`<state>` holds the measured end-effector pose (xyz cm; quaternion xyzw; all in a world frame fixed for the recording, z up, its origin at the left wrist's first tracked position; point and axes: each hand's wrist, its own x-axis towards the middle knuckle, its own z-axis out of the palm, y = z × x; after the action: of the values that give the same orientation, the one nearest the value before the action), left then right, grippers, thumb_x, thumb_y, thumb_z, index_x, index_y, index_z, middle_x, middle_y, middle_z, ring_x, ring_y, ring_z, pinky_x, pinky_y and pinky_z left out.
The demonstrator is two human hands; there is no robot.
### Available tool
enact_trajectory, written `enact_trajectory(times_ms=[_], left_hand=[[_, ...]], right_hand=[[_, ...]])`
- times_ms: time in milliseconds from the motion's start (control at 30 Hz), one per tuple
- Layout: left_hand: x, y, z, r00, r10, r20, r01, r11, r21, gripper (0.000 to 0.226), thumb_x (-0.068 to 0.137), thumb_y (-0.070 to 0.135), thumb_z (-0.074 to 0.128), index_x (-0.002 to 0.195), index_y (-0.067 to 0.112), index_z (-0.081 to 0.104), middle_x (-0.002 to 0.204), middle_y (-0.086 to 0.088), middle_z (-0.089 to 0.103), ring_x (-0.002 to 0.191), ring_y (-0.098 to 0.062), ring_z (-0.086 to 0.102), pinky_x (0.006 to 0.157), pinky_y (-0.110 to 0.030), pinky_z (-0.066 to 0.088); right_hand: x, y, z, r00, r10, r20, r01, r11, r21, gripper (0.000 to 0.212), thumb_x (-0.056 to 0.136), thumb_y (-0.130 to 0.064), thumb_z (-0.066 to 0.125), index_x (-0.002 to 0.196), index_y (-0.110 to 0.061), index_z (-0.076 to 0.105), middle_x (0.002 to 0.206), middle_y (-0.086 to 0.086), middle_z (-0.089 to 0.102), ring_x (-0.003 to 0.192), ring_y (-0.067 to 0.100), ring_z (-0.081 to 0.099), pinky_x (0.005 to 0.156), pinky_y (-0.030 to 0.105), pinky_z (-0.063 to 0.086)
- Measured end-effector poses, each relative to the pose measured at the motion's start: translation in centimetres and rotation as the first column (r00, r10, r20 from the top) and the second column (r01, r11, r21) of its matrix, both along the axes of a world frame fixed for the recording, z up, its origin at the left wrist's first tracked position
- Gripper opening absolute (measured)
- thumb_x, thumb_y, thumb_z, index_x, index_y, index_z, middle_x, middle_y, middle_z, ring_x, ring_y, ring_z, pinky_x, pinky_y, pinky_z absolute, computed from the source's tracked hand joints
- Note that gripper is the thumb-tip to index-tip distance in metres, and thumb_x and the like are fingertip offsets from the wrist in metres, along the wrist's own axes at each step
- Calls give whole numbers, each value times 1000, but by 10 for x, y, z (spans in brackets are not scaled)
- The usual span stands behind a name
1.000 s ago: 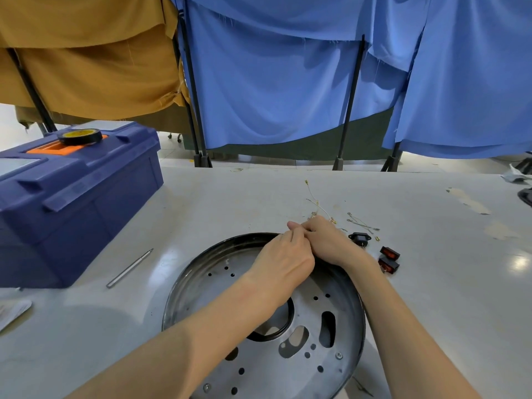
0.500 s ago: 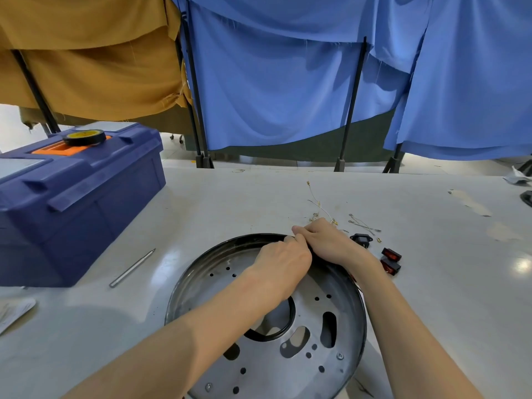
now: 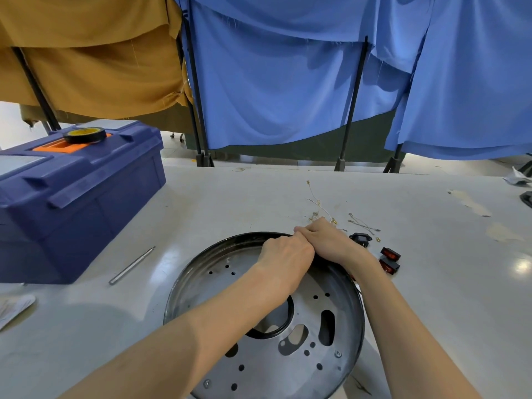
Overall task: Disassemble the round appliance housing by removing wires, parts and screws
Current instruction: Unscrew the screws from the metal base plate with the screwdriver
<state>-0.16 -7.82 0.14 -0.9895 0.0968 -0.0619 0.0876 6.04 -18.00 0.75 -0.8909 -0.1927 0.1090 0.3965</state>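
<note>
The round metal housing [image 3: 207,286] lies open side up on the table, its perforated plate showing holes, slots and screws [image 3: 338,354]. My left hand [image 3: 283,256] and my right hand [image 3: 328,240] meet at the far rim, knuckles touching. The fingers of both curl over the dark rim edge. What lies under the fingers is hidden. Beyond the rim lie loose thin wires [image 3: 322,208], more wires [image 3: 363,223], a black socket part [image 3: 359,239] and two red rocker switches [image 3: 390,254].
A blue toolbox [image 3: 72,197] with a tape roll [image 3: 85,135] on its lid stands at the left. A metal driver bit [image 3: 132,264] lies between toolbox and housing. Paper [image 3: 13,308] sits at the left edge. Cloth screens on poles stand behind the table.
Both hands stay together at the far rim. They have sunk slightly lower onto the edge, with the fingers tucked further over it.
</note>
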Motion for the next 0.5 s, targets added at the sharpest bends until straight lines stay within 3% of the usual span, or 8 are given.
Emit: enact_trajectory(times_ms=[200, 400, 500], left_hand=[[-2, 6, 4, 1000, -24, 11, 24, 999, -32, 19, 92, 1, 50, 111, 1, 46, 105, -16, 61, 93, -34, 61, 59, -34, 33], [-3, 11, 17, 999, -25, 31, 31, 980, -194, 16, 100, 11, 39, 112, 3, 45, 110, -15, 58, 97, -35, 59, 67, -33, 35], [-5, 21, 30, 997, -25, 72, 48, 938, -342, 16, 102, 16, 37, 107, 5, 46, 102, -12, 58, 91, -34, 58, 66, -33, 35]], right_hand=[[0, 0, 1, 1000, 1, -1, -1, 1000, 11, 53, 98, -17, 46, 52, -17, 21, 50, -2, 20, 40, 7, 15, 45, 24, 16], [2, -3, -2, 1000, 11, 3, -11, 999, 32, 51, 97, -21, 47, 52, -18, 24, 51, -2, 23, 44, 9, 18, 44, 22, 16], [3, -11, 4, 999, 12, 43, -15, 997, 76, 52, 99, -31, 49, 49, -17, 50, 47, -5, 36, 38, 5, 30, 46, 20, 27]])
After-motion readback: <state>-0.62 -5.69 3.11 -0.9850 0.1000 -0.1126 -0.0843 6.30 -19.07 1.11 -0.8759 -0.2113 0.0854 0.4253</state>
